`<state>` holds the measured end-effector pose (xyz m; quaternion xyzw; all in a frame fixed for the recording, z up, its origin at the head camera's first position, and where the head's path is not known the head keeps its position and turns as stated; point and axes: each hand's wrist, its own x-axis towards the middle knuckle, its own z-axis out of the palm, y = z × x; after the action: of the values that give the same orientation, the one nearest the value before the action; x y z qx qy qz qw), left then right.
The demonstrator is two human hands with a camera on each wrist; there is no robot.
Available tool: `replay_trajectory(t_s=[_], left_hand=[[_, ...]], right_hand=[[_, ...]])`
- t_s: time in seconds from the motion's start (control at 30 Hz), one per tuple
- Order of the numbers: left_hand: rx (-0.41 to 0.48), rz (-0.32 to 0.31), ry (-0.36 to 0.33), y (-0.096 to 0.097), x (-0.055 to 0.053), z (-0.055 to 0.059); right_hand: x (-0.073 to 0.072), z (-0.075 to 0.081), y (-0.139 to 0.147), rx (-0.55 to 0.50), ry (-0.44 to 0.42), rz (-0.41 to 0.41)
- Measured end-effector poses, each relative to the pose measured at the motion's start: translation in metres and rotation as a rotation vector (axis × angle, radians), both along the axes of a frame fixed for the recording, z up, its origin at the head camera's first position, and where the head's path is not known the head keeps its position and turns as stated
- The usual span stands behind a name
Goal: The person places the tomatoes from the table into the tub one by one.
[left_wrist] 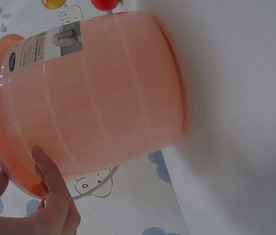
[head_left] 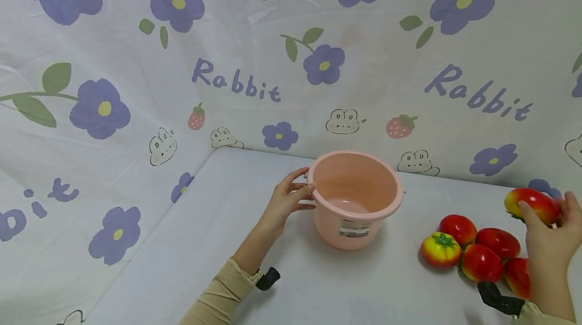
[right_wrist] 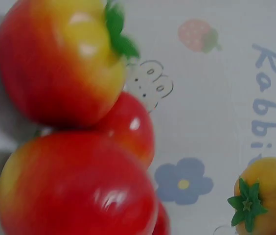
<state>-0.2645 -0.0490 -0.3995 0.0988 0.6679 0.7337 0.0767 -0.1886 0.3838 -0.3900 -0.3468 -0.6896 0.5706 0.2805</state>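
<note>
A pink plastic bucket stands upright on the white table, with a paper label on its front. My left hand grips its rim at the left side; in the left wrist view the thumb is at the rim and the fingers lie against the outer wall below it. My right hand holds a red and yellow tomato in the air at the right, its green calyx showing in the right wrist view. Below and left of that hand lies a cluster of several tomatoes, one of them mostly yellow.
A white cloth printed with purple flowers, rabbits and strawberries hangs behind and left of the table. The bucket's thin wire handle hangs down in the left wrist view. Table surface lies between bucket and tomatoes.
</note>
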Motion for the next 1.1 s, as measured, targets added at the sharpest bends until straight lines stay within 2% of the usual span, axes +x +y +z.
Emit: replay_trajectory(t_s=[0.2, 0.43, 0.63, 0.87, 1.1], left_hand=[[-0.002, 0.0, 0.001, 0.0, -0.001, -0.001], [0.001, -0.005, 0.001, 0.0, -0.002, -0.001], [0.007, 0.002, -0.015, 0.0, -0.002, -0.001], [-0.001, 0.003, -0.015, 0.0, -0.001, 0.0], [-0.012, 0.001, -0.014, 0.0, -0.001, -0.001]], right_hand=[[-0.01, 0.007, -0.012, -0.066, 0.123, 0.048], [-0.02, 0.018, -0.029, -0.071, 0.171, 0.108], [-0.029, 0.033, -0.043, -0.107, 0.221, 0.189], [-0.037, 0.047, -0.063, 0.048, 0.202, 0.247], [-0.043, 0.052, -0.08, 0.154, 0.19, 0.281]])
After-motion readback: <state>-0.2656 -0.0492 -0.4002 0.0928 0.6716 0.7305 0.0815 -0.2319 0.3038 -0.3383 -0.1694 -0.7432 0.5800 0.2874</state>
